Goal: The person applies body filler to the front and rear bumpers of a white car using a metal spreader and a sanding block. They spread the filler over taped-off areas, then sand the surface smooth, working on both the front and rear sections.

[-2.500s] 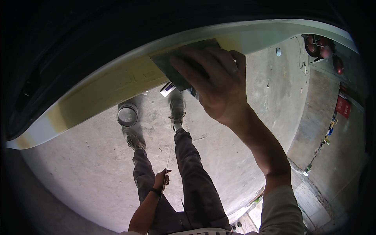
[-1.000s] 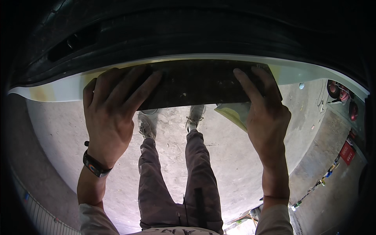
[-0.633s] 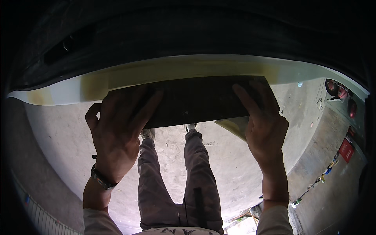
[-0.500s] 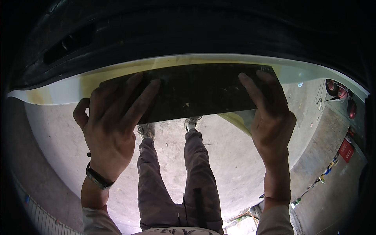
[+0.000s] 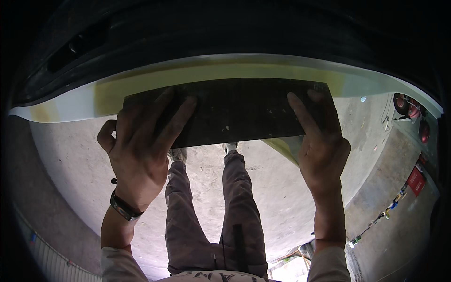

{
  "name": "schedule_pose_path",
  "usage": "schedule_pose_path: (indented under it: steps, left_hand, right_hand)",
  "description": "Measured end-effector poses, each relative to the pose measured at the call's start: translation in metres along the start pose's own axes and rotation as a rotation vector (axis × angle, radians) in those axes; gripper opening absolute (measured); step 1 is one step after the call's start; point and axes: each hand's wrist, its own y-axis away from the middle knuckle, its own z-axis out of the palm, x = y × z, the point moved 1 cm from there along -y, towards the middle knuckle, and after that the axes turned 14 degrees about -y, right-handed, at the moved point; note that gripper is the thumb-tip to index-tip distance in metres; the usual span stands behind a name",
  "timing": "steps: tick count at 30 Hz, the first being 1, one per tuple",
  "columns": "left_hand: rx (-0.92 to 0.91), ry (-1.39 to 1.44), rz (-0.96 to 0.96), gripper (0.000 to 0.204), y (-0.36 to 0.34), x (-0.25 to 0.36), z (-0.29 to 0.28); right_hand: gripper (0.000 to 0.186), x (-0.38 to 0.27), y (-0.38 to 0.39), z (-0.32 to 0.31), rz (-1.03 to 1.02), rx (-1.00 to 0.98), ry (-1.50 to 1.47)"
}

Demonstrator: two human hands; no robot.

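A dark, flat rectangular sheet [image 5: 235, 110] lies between my two hands, just on the near side of a curved pale body panel [image 5: 188, 75] with yellowish patches. My left hand [image 5: 141, 145] grips its left end, the fingers resting on top and the thumb out to the side. At the right end my right hand [image 5: 322, 145] has its fingers on the upper face; its thumb is hidden. What the sheet is made of, I cannot tell. Below its lower right edge shows a yellow-green piece [image 5: 284, 149], partly covered.
A black trim [image 5: 225, 40] runs along the far side above the panel. My legs [image 5: 211, 202] stand on the grey concrete floor [image 5: 272, 192]. To the right are red-and-black equipment [image 5: 411, 110], a red box-like item [image 5: 416, 182] and a row of small objects [image 5: 387, 214].
The sheet has shifted slightly nearer relative to the panel, so a wider band of yellowish surface shows beyond it. My left hand has moved a little to the right.
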Motion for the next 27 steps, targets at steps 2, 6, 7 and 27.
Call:
schedule_pose_path:
  steps: [2,6,7,27]
  left_hand:
    - [-0.012,0.014,-0.020,0.069,0.010,0.008,-0.002]
    - [-0.192,0.098,-0.024,0.064,0.024,0.018,-0.020]
    - [-0.155,0.089,-0.024,0.061,0.024,0.020,-0.025]
    - [-0.048,-0.094,0.005,0.078,-0.003,0.007,0.006]
  right_hand:
    - [0.067,-0.001,0.012,0.002,0.001,-0.011,0.008]
    - [0.064,-0.004,0.028,-0.003,0.026,-0.061,-0.030]
    - [0.062,-0.005,0.028,-0.006,-0.017,-0.029,-0.059]
    - [0.063,0.020,0.007,0.005,0.024,0.049,-0.064]
